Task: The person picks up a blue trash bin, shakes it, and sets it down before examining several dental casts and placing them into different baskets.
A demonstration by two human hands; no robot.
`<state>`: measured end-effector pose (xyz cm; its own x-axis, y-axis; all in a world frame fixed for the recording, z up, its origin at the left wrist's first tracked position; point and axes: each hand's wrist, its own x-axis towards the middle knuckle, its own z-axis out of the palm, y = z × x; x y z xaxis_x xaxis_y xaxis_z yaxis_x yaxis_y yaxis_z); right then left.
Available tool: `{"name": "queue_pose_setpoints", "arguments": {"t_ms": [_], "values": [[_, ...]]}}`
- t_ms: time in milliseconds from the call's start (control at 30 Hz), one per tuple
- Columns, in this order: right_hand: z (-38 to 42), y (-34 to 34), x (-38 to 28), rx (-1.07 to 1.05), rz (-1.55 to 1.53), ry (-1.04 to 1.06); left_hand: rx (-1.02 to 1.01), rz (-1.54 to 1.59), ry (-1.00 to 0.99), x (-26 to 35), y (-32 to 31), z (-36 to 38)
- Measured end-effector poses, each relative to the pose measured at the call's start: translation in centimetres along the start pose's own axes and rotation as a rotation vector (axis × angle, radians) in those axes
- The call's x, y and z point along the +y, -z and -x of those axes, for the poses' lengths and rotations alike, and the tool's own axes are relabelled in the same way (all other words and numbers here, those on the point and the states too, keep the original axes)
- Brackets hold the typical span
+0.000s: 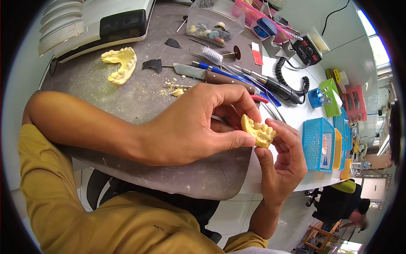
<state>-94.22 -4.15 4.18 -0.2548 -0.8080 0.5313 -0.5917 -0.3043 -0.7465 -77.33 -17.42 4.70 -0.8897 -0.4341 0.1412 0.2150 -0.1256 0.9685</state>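
A small yellow plaster dental cast with a row of teeth is held between both hands, above the table's right part. My left hand reaches in from the left and pinches the cast's left end between thumb and fingers. My right hand grips its right end, the thumb below and the fingers curled behind. The hands partly cover the cast. Behind my left hand lie a knife with a wooden handle and a dental handpiece. A second, horseshoe-shaped cast rests on the table to the left.
Plaster crumbs are scattered on the grey mat. A clear box of small polishing pieces stands at the back, near a control unit. Blue baskets stand at the right. Another person is in the background.
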Motion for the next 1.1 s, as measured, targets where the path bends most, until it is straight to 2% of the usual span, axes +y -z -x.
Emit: {"name": "queue_pose_setpoints", "arguments": {"t_ms": [133, 500, 633, 733, 800, 867, 933, 967, 1067, 1100], "values": [[-0.1, 0.0, 0.0, 0.015, 0.023, 0.022, -0.010, -0.019, -0.028, 0.1, 0.0, 0.0], [0.0, -0.3, -0.2, 0.045, 0.260, 0.307, -0.010, -0.044, -0.054, 0.2, -0.2, 0.2], [0.3, -0.4, -0.2, 0.082, 0.241, 0.303, -0.036, -0.058, -0.102, 0.1, -0.2, 0.3], [0.1, -0.4, 0.0, 0.018, 0.310, 0.354, -0.020, 0.011, -0.020, 0.1, -0.1, 0.3], [-0.3, -1.2, -0.3, 0.091, 0.020, 0.205, -0.015, -0.038, -0.051, -0.1, -0.1, 0.2], [-0.3, -0.8, -0.1, 0.034, -0.027, 0.133, -0.009, -0.087, -0.080, 0.0, -0.2, 0.2], [-0.3, -0.6, -0.9, 0.055, -0.337, -0.208, -0.019, -0.150, -0.160, -0.1, -0.2, 0.3], [0.0, -0.1, -0.9, -0.001, -0.279, -0.261, -0.020, -0.149, -0.159, -0.1, -0.2, 0.3], [0.8, 0.6, -0.5, -0.052, -0.166, -0.202, -0.029, -0.196, -0.202, -0.1, -0.1, 0.3], [0.7, 0.5, -0.6, -0.036, -0.145, -0.147, -0.014, -0.123, -0.154, 0.0, -0.2, 0.3]]}}
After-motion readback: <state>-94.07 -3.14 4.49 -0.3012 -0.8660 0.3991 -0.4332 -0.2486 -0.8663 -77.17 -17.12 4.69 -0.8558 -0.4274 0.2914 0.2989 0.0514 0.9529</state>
